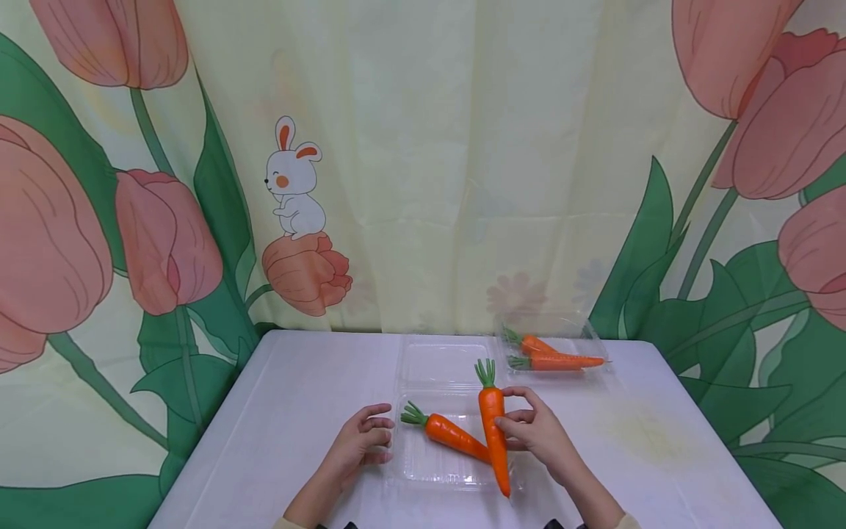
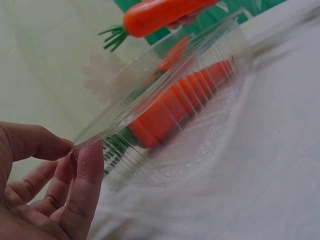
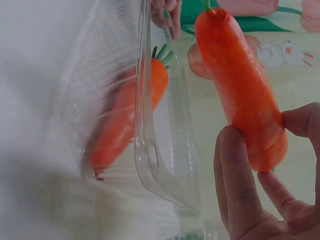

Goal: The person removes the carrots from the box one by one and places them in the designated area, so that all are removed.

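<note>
Over the right part of an open clear plastic container (image 1: 432,477), my right hand (image 1: 540,435) pinches an orange carrot (image 1: 492,422) with green stems. Its leafy end points away from me and its tip overlaps the container's near right corner. Inside the container a second carrot (image 1: 456,436) lies slantwise, stems to the left; the left wrist view shows this carrot (image 2: 167,110) through the ribbed wall. My left hand (image 1: 360,444) is at the container's left side. In the left wrist view, thumb and finger pinch the corner of the rim (image 2: 127,111).
The container's clear lid (image 1: 446,361) lies folded back behind it. At the back right stands another clear container (image 1: 590,334) with carrots (image 1: 558,361) inside. A white cloth covers the table (image 1: 297,397), and a curtain (image 1: 423,184) with tulips and a rabbit hangs behind.
</note>
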Demonstrator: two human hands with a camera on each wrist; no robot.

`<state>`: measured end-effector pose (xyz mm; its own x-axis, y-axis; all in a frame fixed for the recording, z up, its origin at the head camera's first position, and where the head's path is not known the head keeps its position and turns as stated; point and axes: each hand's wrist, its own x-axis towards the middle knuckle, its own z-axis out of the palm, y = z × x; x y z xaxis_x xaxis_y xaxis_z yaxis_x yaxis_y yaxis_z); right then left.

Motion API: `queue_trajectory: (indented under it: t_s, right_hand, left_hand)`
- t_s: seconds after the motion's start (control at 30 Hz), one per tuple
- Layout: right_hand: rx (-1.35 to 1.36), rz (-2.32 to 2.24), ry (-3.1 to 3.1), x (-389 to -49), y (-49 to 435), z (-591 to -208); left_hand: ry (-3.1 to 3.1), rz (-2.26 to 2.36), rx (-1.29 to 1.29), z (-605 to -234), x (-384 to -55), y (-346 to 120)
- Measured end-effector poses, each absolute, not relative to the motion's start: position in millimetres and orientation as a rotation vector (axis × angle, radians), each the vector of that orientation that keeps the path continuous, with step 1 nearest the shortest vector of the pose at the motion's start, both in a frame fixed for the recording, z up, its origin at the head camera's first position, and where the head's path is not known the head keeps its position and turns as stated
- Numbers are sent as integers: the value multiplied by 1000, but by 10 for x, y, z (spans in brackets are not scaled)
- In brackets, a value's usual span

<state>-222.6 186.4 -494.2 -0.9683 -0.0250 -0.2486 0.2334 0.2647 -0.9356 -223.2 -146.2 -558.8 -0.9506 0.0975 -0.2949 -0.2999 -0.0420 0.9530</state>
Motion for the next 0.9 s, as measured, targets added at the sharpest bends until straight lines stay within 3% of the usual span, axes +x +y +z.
queue_trajectory:
  t_s: [0.9]
  right_hand:
    - [276,-1746,2330,-2278,2249,-5134]
  left_hand:
    - [1950,2081,-210,-5567,-2209,-1464]
